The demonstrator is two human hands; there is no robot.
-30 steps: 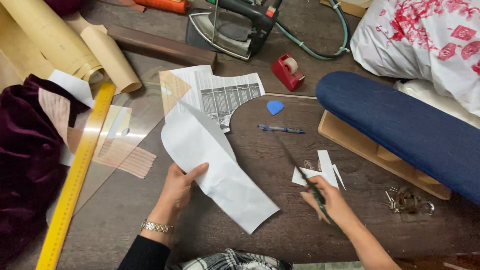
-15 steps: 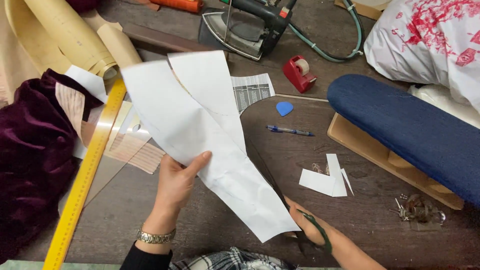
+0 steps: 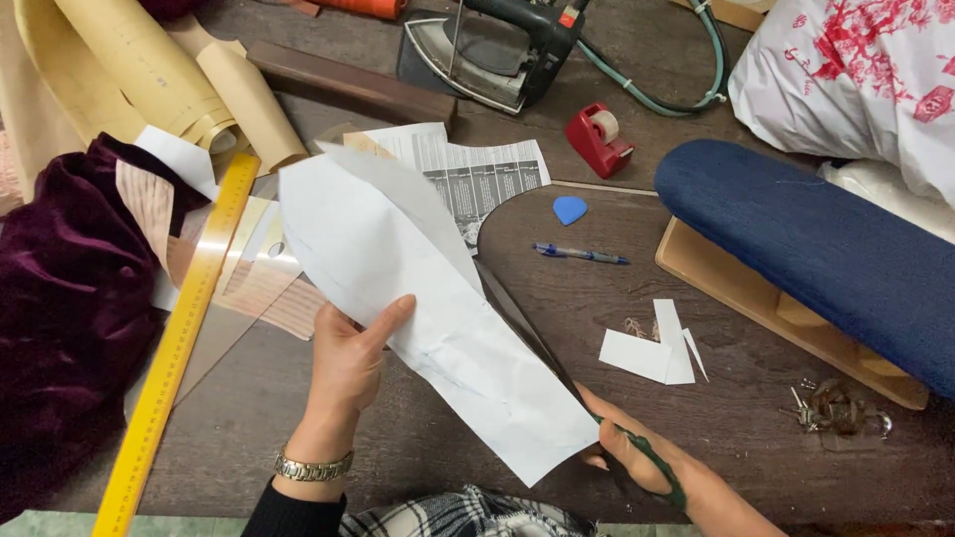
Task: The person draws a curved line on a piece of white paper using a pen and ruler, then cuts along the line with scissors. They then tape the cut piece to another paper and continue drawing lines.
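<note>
Holding white paper [image 3: 428, 298], left hand [image 3: 350, 358]; right hand [image 3: 647, 459] grips scissors [image 3: 557, 368].

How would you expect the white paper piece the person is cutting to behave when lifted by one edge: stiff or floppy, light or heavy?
The white paper piece is probably floppy: it curves where the left hand pinches one edge. It is likely light, since a thumb and fingers alone hold it up. It would tear easily; the scissors in the right hand run along it.

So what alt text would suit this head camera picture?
A person's left hand holds up a long white paper piece while the right hand works green-handled scissors along its edge, above a cluttered dark table.
</note>
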